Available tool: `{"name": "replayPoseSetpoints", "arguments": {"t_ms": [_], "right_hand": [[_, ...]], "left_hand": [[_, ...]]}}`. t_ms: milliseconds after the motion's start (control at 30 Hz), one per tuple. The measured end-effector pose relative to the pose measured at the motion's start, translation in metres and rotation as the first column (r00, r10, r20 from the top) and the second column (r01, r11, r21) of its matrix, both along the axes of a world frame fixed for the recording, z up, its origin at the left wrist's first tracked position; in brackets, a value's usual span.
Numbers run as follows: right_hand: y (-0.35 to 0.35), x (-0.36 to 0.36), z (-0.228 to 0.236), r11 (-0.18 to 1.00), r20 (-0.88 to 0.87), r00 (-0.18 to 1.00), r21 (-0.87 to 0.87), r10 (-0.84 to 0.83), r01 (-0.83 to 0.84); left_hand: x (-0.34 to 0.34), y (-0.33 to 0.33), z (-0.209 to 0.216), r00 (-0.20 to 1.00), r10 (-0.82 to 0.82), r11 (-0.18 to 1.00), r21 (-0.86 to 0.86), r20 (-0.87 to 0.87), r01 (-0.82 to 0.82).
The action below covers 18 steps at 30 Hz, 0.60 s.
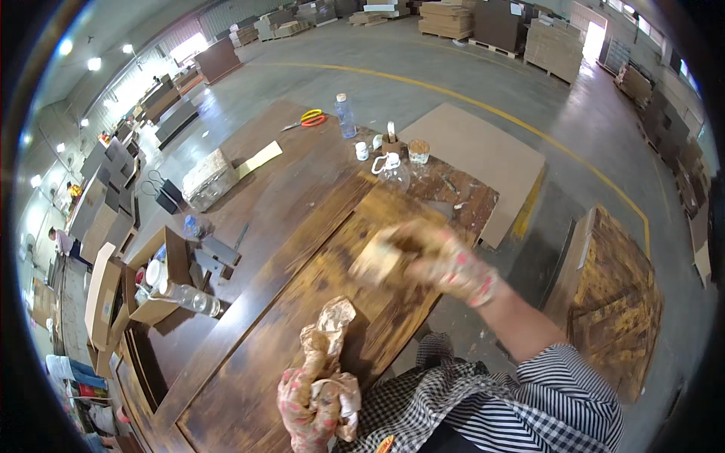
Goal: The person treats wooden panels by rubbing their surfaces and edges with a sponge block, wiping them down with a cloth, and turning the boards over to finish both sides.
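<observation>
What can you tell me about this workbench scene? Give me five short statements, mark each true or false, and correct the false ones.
1. The left hand holds a crumpled wad. True.
2. The right hand is holding scissors. False: it holds a pale item, blurred; the scissors lie on the table.
3. Both hands are gloved. True.
4. The cardboard box at the left is shut. False: the cardboard box is open, with a white container inside.
5. A blue-tinted bottle stands upright near the scissors. True.

The panel (272, 328) is mottled brown, the gloves (455, 269) spotted pink, the sleeve (568, 386) striped
</observation>
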State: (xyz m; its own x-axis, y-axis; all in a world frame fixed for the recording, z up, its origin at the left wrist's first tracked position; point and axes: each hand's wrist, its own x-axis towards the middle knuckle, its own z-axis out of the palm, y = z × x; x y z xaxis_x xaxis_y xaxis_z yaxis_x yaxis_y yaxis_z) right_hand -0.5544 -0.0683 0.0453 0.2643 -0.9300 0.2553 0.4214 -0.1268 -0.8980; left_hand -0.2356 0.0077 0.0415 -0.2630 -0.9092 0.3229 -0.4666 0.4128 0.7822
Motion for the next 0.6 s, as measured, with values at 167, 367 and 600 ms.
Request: {"name": "replayPoseSetpoints", "arguments": {"t_ms": [167,367,600], "right_hand": [[-0.077,-0.121,-0.004,0.913,-0.358,0.853,0.007,-0.379,0.409],[-0.18,-0.12,-0.052,0.885,-0.573,0.691,-0.408,-0.441,0.226],[-0.237,-0.082,-0.039,0.877,-0.69,0.576,-0.468,-0.438,0.107]], "left_hand": [[-0.109,-0.041,-0.006,0.823,-0.004,0.99,-0.115,0.569,0.084],[-0.152,-0.057,-0.007,0.875,0.131,0.986,-0.154,0.466,-0.066],[-0.153,-0.054,-0.012,0.846,0.207,0.977,-0.153,0.491,-0.15]]}}
